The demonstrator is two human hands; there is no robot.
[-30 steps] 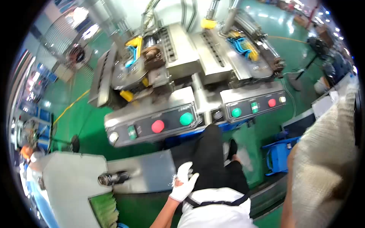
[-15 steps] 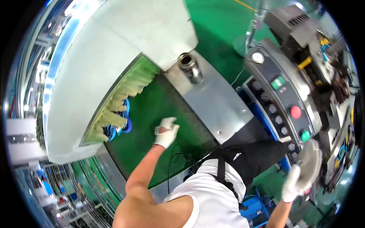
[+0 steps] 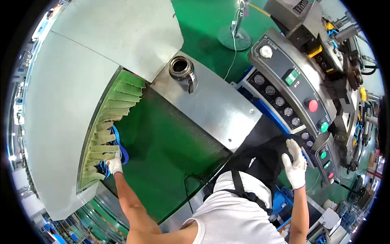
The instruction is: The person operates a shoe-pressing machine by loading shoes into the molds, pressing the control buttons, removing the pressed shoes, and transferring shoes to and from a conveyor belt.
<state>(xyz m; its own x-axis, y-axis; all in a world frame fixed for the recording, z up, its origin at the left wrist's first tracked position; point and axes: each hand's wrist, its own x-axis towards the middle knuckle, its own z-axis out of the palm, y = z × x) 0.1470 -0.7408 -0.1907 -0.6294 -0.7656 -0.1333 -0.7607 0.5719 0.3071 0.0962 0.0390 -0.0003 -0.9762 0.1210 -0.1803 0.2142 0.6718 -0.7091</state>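
Observation:
My left hand (image 3: 115, 164), in a white knit glove, reaches to the hanging green strips (image 3: 109, 137) at the machine opening. It touches or almost touches a blue shoe-like item (image 3: 124, 154) with blue cords, partly hidden behind the strips. Its fingertips are lost among strips and cords, so I cannot see whether they grip. My right hand (image 3: 295, 164), gloved the same way, is raised with fingers spread and nothing in it, near the control panel (image 3: 298, 87). Below the strips lies a flat green surface (image 3: 162, 142).
An open steel flask (image 3: 183, 73) with a handle stands on the metal ledge (image 3: 219, 110). The large pale machine cover (image 3: 69, 93) fills the left side. Gauges, a red button (image 3: 312, 105) and a green button (image 3: 323, 127) line the right-hand machine. A black cable (image 3: 187, 189) loops near my waist.
My left hand has moved from over the green surface to the strips and blue item. My right hand, blurred before, has moved up and left with fingers spread. The view has shifted.

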